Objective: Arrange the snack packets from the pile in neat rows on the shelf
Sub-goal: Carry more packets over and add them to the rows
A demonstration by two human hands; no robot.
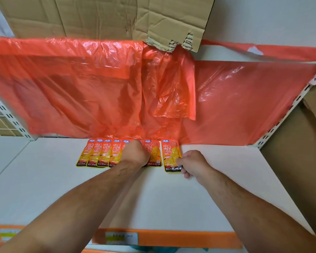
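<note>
Row of snack packets overlapping at centre frame on white shelf, backed by orange plastic sheet. Left hand curled atop row, grip hidden: cannot tell. Right hand pinching 1 separate packet just right of row.

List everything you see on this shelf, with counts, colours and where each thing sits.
snack packets: at least seven visible, orange-yellow, one row along the shelf's back
rightmost packet: one of those, a small gap from the rest
plastic sheet: one, translucent orange, hanging behind the row
cardboard: brown, flattened, above the sheet
shelf: one, white
price strip: orange, on the shelf's front edge
left hand: on the row's middle, its grip hidden
right hand: pinches the rightmost packet
</note>
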